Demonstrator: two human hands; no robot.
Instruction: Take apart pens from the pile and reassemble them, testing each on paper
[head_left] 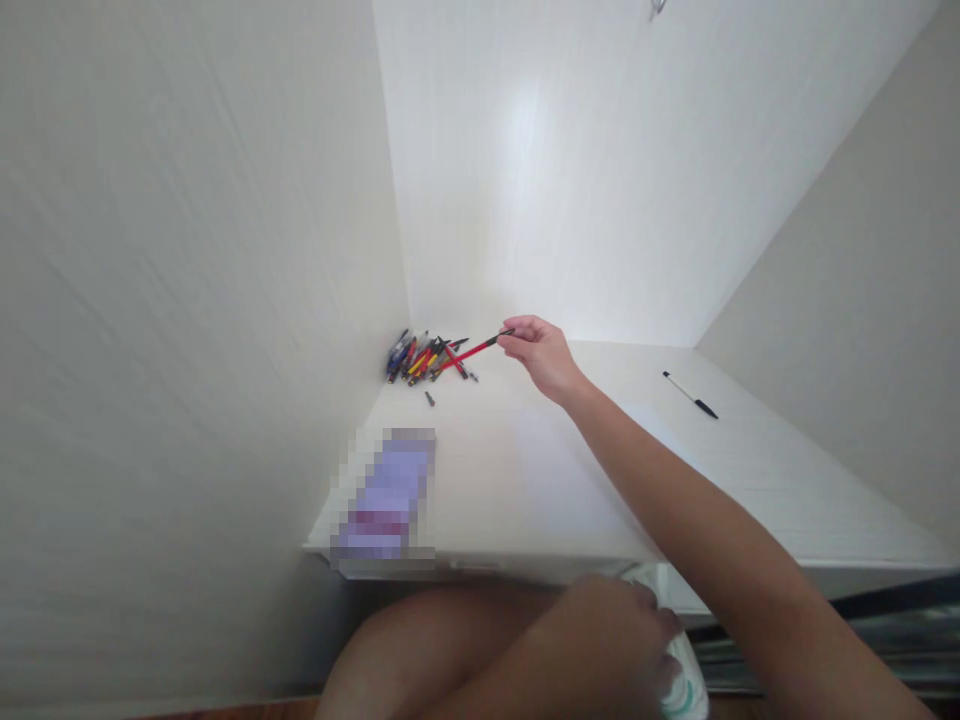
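Right fingers (515, 347) — pinched on red pen (472, 352) | pen pile (421, 362) beside left wall (247, 330) | room before desk edge (487, 552)

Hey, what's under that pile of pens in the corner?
White desktop shows around the pile of pens. Pens overlap on top, but whatever lies directly beneath is covered.

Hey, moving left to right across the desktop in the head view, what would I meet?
Heap of pens → right hand pinching a red pen by its black end → white pen with a black cap. The pixelated purple item is left out: it overlaps the heap's span.
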